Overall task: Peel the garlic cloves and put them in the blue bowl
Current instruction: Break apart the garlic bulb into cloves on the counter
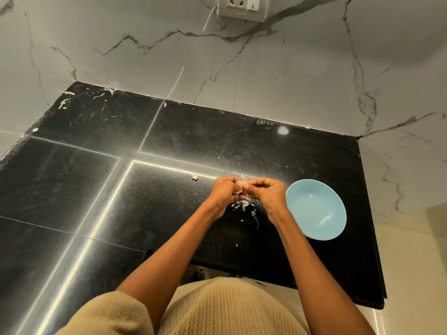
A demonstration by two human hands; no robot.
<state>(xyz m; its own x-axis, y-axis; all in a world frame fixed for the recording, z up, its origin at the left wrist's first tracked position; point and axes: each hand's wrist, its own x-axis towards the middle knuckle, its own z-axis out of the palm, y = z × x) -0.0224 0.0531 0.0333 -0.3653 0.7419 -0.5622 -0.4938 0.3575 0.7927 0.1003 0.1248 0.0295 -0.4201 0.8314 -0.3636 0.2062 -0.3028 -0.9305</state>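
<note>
Both hands meet above the black counter (pixel 121 201), just left of the blue bowl (pixel 316 209). My left hand (pixel 225 192) and my right hand (pixel 268 193) both pinch a piece of garlic (pixel 240 184) with papery skin, held between the fingertips. Most of the garlic is hidden by my fingers. Thin white peel scraps (pixel 245 204) lie on the counter under the hands. The bowl stands upright and shows nothing inside. A small pale garlic bit (pixel 194 177) lies on the counter to the left of the hands.
Marble walls (pixel 242 68) close the counter at the back and right. More peel scraps (pixel 64 102) sit in the far left corner. A wall socket (pixel 243 7) is above. The counter's front edge (pixel 266 278) runs just before my body.
</note>
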